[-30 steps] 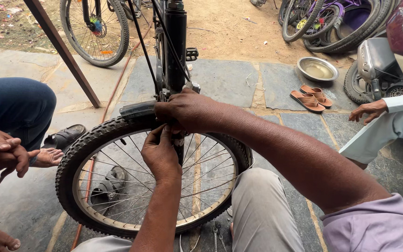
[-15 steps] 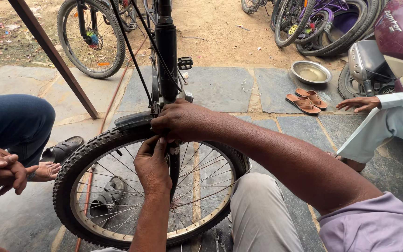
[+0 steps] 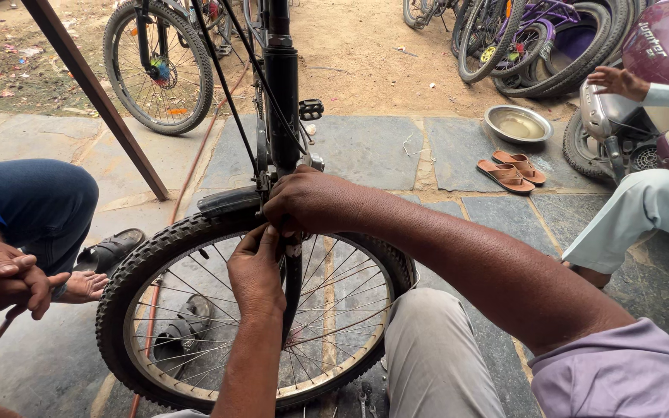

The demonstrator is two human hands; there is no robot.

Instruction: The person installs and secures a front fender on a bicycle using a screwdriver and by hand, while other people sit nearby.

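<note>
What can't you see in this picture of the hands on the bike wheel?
- Head view: the part being worked at the fork is covered by the left hand and right hand.
- The front wheel is cut off at the bottom edge.
- The metal bowl is too small to show its contents.

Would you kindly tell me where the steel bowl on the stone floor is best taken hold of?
Grip the steel bowl by its thin raised rim, coming from above on its near side: it sits upright and open, apart from the sandals in front of it.

steel bowl (image 3: 518,124), brown sandals (image 3: 512,171), slanted metal pole (image 3: 94,93), parked bicycles (image 3: 160,66)
</note>
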